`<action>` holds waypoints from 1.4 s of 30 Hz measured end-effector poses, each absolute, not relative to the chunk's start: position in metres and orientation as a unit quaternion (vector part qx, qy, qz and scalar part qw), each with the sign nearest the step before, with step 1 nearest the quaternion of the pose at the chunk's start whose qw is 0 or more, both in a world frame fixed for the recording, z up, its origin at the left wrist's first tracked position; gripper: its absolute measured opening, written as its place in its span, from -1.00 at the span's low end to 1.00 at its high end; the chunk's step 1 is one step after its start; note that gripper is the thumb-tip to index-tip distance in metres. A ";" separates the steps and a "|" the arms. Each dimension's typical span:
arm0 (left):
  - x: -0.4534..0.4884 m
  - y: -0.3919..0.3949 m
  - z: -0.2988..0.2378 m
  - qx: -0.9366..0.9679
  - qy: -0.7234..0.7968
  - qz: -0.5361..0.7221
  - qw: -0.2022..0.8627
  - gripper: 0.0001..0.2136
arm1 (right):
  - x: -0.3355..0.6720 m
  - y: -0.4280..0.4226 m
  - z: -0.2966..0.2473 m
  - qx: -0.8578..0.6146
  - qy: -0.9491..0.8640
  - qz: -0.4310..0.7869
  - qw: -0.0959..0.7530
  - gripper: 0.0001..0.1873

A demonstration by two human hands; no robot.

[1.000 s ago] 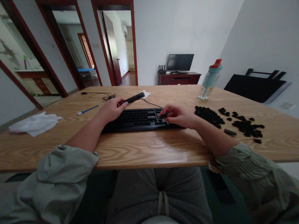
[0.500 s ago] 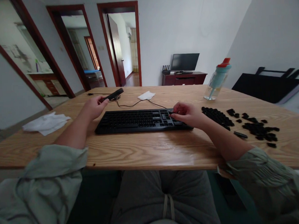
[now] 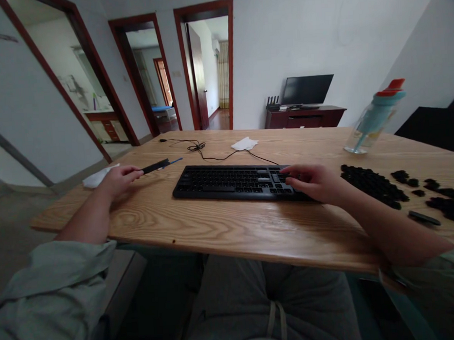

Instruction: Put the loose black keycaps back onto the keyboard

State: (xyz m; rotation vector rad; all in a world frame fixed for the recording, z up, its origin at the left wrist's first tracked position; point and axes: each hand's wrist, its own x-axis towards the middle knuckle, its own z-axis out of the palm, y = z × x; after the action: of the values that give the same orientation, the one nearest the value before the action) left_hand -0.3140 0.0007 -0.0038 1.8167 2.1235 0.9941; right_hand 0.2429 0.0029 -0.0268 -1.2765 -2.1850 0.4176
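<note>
A black keyboard (image 3: 228,188) lies on the wooden table in front of me; several places on its right side look bare of keys. My right hand (image 3: 314,182) rests over the keyboard's right end, thumb and forefinger bent close together at the number pad. Whatever is between those fingertips is too small to make out. Off the keyboard's left end, my left hand (image 3: 122,181) grips a slim black bar-shaped tool (image 3: 155,166) with a thin blue tip pointing right. Loose black keycaps (image 3: 374,184) lie in a dense patch to the right of my right hand.
More keycaps (image 3: 452,207) are scattered at the far right, with a long one (image 3: 424,218) nearer me. A clear bottle (image 3: 373,117) with a red lid stands behind them. The keyboard cable (image 3: 218,158) coils behind it, beside a white tissue (image 3: 244,144). Another tissue (image 3: 96,177) lies left.
My left hand has moved left and nearer the table's left side with the black tool, whose blue tip now shows. The view has turned left. My right hand stays at the number pad.
</note>
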 end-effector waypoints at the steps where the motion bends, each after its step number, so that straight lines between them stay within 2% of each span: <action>1: -0.312 0.001 -0.004 0.617 0.716 0.315 0.080 -0.65 | 0.242 0.003 -0.028 -0.479 -0.821 0.151 0.272 -0.56; 7: -0.308 0.004 -0.010 0.649 0.726 0.224 0.031 -0.67 | 0.240 0.004 -0.033 -0.473 -0.828 0.128 0.274 -0.59; 14: -0.305 0.019 -0.013 0.673 0.713 0.183 0.072 -0.68 | 0.220 -0.019 -0.021 -0.477 -0.821 0.166 0.266 -0.64; 22: -0.308 0.025 -0.023 0.678 0.725 0.123 0.006 -0.71 | 0.214 -0.047 -0.008 -0.433 -0.820 0.238 0.289 -0.68; 25: -0.297 0.020 -0.021 0.681 0.718 0.136 -0.055 -0.68 | 0.220 -0.044 -0.014 -0.437 -0.822 0.229 0.285 -0.68; 28: -0.272 0.023 -0.008 0.741 0.633 0.167 -0.148 -0.71 | 0.228 -0.032 -0.022 -0.458 -0.822 0.180 0.287 -0.64; 30: -0.249 0.031 0.007 0.796 0.550 0.188 -0.169 -0.77 | 0.234 -0.022 -0.026 -0.484 -0.814 0.141 0.290 -0.63; 34: -0.206 0.056 0.036 0.875 0.410 0.217 -0.142 -0.85 | 0.248 -0.006 -0.026 -0.537 -0.777 0.108 0.312 -0.59; 38: -0.183 0.073 0.040 0.909 0.285 0.264 -0.149 -0.90 | 0.255 0.000 -0.021 -0.541 -0.763 0.119 0.332 -0.61; 42: -0.165 0.063 0.031 0.912 0.266 0.292 -0.108 -0.87 | 0.249 -0.006 -0.018 -0.533 -0.769 0.140 0.323 -0.69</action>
State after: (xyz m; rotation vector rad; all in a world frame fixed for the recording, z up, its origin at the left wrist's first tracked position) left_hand -0.1653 0.0632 0.0306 3.0802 0.8994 0.9863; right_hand 0.2488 -0.0055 -0.0184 -1.3998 -2.0174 0.3683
